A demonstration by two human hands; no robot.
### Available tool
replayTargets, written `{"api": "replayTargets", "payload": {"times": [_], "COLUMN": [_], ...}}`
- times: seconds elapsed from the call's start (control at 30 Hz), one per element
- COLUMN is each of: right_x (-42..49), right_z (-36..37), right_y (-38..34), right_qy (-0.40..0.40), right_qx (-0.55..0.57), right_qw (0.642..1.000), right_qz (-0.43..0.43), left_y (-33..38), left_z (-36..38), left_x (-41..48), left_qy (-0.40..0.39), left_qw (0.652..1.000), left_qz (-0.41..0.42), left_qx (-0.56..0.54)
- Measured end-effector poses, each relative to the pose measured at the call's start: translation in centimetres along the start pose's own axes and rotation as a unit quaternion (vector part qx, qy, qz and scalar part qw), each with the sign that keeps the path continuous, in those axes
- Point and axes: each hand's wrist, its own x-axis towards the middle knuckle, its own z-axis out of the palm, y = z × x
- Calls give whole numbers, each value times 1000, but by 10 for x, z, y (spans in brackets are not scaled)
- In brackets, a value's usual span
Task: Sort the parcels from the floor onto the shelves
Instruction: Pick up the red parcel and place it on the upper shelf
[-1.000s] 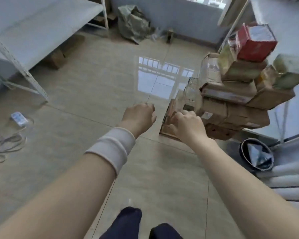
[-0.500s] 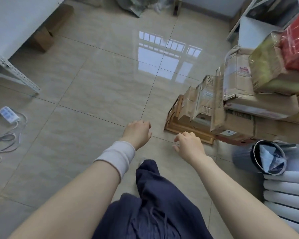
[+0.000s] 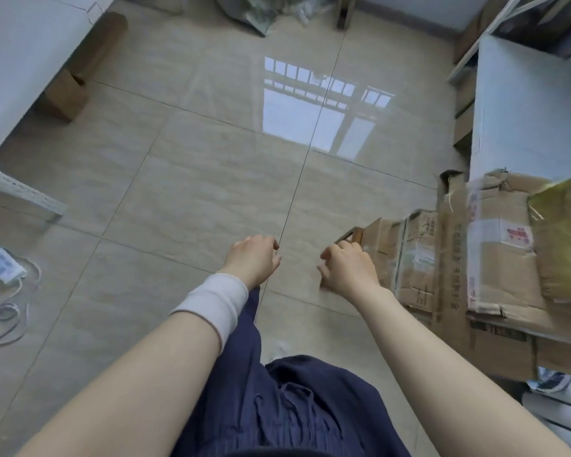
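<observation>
left hand (image 3: 253, 258) and right hand (image 3: 350, 272) loosely curled (both empty), right one near cardboard parcels (image 3: 419, 258)

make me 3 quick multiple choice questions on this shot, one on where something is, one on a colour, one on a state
1. Where does the power strip lie?
A. on the floor at the far left
B. on a shelf board
C. on the person's lap

2. What colour is the wristband on the left wrist?
A. red
B. white
C. black

3. What is the left hand doing?
A. gripping a box
B. pressing flat on the tiles
C. holding nothing, fingers loosely curled

Answers:
1. A. The strip sits on the tiles at the left edge of the view, with its cable looped beside it.
2. B. The band is plainly white against the bare forearm.
3. C. Only bare floor shows around the curled fingers, and nothing is between them.
</observation>
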Motion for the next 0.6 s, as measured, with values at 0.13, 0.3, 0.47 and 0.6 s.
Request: {"api": "replayTargets", "payload": {"times": [0.13, 0.3, 0.47, 0.6], "right_x": [67, 138, 197, 234], "right_z": [-43, -96, -136, -161], "right_y": [-19, -36, -18, 20], "right_qy": [17, 44, 84, 103], "right_qx": [22, 51, 89, 123], "right_qw": [999, 996, 986, 971], "right_qz": [26, 61, 114, 176], "left_y": [-12, -11, 13, 62], "left_z": [-58, -124, -172, -195], "left_x": [66, 143, 219, 283], "left_qy": [2, -9, -22, -42], "left_qw": [999, 995, 988, 975], "left_qz": [34, 95, 145, 200], "left_qx": [-10, 23, 53, 86]}}
